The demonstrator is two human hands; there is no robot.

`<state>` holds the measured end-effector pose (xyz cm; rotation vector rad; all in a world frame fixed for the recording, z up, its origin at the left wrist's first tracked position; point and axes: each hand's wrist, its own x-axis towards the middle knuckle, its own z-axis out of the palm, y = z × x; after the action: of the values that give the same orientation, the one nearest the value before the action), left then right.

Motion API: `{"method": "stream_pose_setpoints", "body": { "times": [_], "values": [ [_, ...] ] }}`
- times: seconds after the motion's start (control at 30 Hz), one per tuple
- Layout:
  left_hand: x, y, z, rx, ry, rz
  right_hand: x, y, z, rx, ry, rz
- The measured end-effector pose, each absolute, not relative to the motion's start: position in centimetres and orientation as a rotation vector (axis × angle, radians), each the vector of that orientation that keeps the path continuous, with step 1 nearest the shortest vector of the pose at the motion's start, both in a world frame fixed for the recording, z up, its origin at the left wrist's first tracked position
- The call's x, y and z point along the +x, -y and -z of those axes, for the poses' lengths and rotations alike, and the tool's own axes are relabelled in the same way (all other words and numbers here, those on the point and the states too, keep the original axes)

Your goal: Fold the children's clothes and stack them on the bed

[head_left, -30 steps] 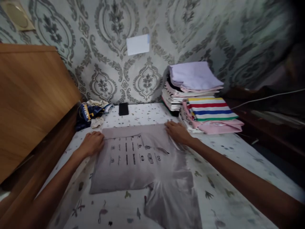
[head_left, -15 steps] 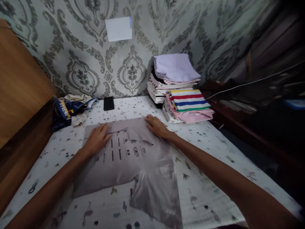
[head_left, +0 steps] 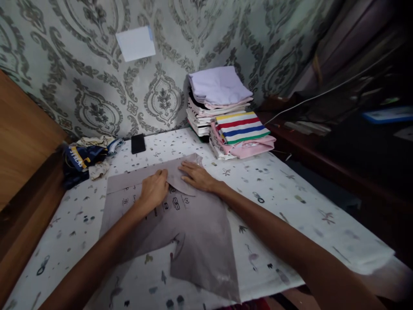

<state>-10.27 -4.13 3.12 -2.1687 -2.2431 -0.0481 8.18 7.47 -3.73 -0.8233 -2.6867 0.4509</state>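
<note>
A grey T-shirt [head_left: 200, 232] with small dark prints lies spread on the white patterned sheet, one sleeve pointing toward me. Its far edge is turned over in a strip across the body. My left hand [head_left: 154, 188] is closed on the shirt near the middle of that strip, fingers curled and their tips hidden. Flat on the folded part, just to the right, rests my right hand [head_left: 196, 176] with its fingers stretched out. A loose flap of cloth curves between the two hands.
A stack of folded clothes [head_left: 219, 86] stands against the wall, with a shorter pile topped by a striped cloth [head_left: 241, 128] in front. A black phone [head_left: 138, 144] and crumpled clothes [head_left: 87, 157] lie at the far left. A wooden panel [head_left: 26, 142] borders the left side.
My left hand has moved right along the shirt and its fingers have curled. The shirt's far edge is now folded over more of the print. The view has shifted slightly right.
</note>
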Motion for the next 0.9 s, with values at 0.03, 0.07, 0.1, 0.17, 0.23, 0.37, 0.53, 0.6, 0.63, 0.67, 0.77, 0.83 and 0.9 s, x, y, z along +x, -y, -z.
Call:
{"method": "stream_pose_setpoints", "body": {
  "times": [0.03, 0.07, 0.1, 0.17, 0.23, 0.37, 0.53, 0.6, 0.63, 0.67, 0.77, 0.83, 0.9],
  "values": [
    [-10.4, 4.3, -3.4, -2.163, 2.214, 0.039, 8.2, -7.4, 3.6, -0.829, 2.696, -0.435],
    [-10.6, 4.5, -3.7, -2.168, 2.176, 0.027, 8.2, -7.3, 3.6, -0.832, 2.702, -0.424],
    [-10.8, 4.8, -3.9, -2.18, 2.138, 0.007, 8.1, -7.2, 3.5, -0.832, 2.706, -0.419],
    [-11.3, 5.5, -4.0, -2.226, 2.067, -0.061, 8.2, -7.2, 3.4, -0.825, 2.709, -0.417],
    [-11.9, 6.2, -3.8, -2.291, 2.01, -0.145, 8.3, -7.1, 3.4, -0.813, 2.714, -0.42],
    [-13.0, 6.9, -3.3, -2.342, 2.018, -0.098, 8.5, -7.3, 3.4, -0.802, 2.7, -0.461],
    [-13.4, 6.2, -1.7, -2.354, 2.001, 0.363, 8.3, -7.5, 3.3, -0.874, 2.681, -0.391],
    [-13.5, 5.8, -0.2, -2.43, 1.964, 0.362, 8.4, -7.8, 3.2, -0.95, 2.708, -0.339],
    [-13.6, 5.6, 0.6, -2.47, 1.958, 0.305, 8.5, -8.0, 3.1, -1.008, 2.716, -0.323],
    [-13.8, 5.5, 1.3, -2.499, 1.96, 0.234, 8.8, -8.3, 3.0, -1.075, 2.715, -0.312],
    [-14.4, 5.8, 2.5, -2.524, 2.006, 0.087, 10.1, -9.0, 2.5, -1.261, 2.675, -0.312],
    [-14.8, 6.7, 2.4, -2.507, 2.049, 0.063, 11.4, -8.8, 2.1, -1.331, 2.633, -0.318],
    [-15.0, 8.1, 2.0, -2.493, 2.067, 0.078, 13.1, -7.6, 1.8, -1.343, 2.587, -0.327]
  ]
}}
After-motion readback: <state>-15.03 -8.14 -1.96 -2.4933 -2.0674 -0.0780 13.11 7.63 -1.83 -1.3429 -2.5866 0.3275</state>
